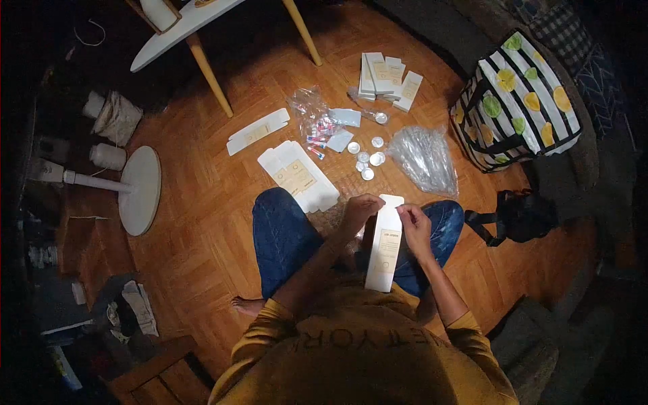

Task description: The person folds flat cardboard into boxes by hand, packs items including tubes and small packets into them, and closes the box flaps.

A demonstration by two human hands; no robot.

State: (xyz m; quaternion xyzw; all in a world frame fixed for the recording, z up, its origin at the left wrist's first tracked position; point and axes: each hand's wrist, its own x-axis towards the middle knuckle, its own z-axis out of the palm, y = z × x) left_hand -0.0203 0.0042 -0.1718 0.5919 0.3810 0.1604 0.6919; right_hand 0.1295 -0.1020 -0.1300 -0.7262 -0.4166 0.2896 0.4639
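Observation:
A tall white carton with a printed tan label stands or leans in my lap, its flap end pointing away from me. My left hand pinches the far end of the carton at its left corner. At the right corner of that end, my right hand holds the flap between thumb and fingers. Beyond my left knee lies a stack of flattened cartons, with one more flat carton past it. Several round metal tins sit on the floor ahead.
Finished-looking boxes are piled farther off. Clear plastic bags, small coloured packets and pale blue cards lie nearby. A striped tote bag and black bag stand right; a white round-based stand left.

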